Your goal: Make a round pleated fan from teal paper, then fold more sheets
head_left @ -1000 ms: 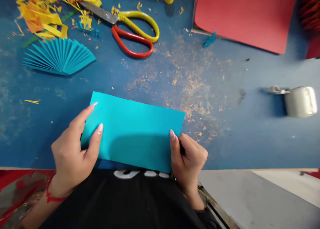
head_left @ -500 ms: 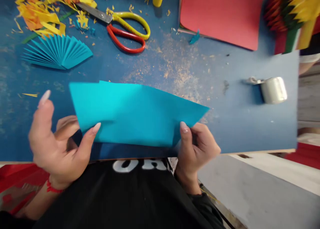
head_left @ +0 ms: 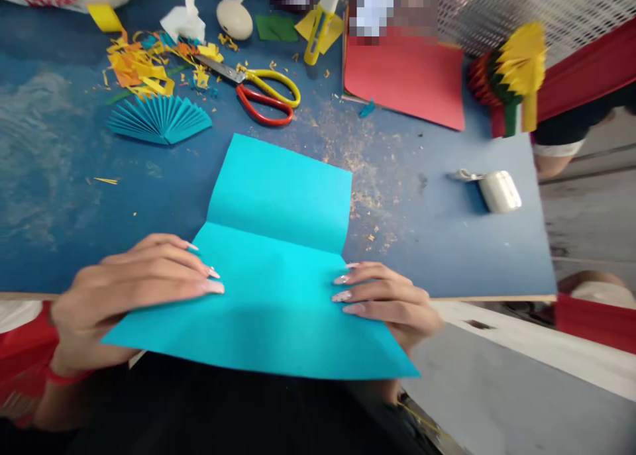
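Observation:
A cyan paper sheet (head_left: 275, 256) lies unfolded on the blue table (head_left: 59, 197), with a crease across its middle and its near half hanging over the table's front edge. My left hand (head_left: 134, 289) rests flat on the sheet's left side, fingers stretched out. On the right side lies my right hand (head_left: 385, 299), fingers also extended and pressing the paper down. Neither hand grips anything.
A pleated cyan paper fan (head_left: 159, 119) lies at the back left beside yellow and orange paper scraps (head_left: 136, 64). Scissors (head_left: 258, 91), a glue stick (head_left: 320, 21), a red paper sheet (head_left: 405, 77), a tape roll (head_left: 497, 190) and a coloured pleated fan (head_left: 509, 77) lie around.
The folded cyan sheet was lifted, then opened out flat; both hands went from pinching its ends to lying flat on it. The view tilted up, showing more of the table's far side.

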`<move>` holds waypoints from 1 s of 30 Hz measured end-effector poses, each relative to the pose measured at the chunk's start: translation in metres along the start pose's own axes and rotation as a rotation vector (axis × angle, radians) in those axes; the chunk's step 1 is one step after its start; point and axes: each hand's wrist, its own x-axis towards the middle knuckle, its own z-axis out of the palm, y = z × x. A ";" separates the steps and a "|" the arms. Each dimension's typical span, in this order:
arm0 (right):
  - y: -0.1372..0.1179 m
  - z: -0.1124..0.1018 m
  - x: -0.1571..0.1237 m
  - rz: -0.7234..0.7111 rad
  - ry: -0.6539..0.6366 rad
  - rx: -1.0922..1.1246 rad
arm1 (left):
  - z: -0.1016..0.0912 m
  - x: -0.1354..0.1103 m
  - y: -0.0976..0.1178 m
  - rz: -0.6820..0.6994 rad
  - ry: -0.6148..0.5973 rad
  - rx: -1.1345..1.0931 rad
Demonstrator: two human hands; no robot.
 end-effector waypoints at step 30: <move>0.015 0.049 0.042 0.714 0.004 -0.588 | 0.044 0.041 0.004 -0.465 0.304 0.523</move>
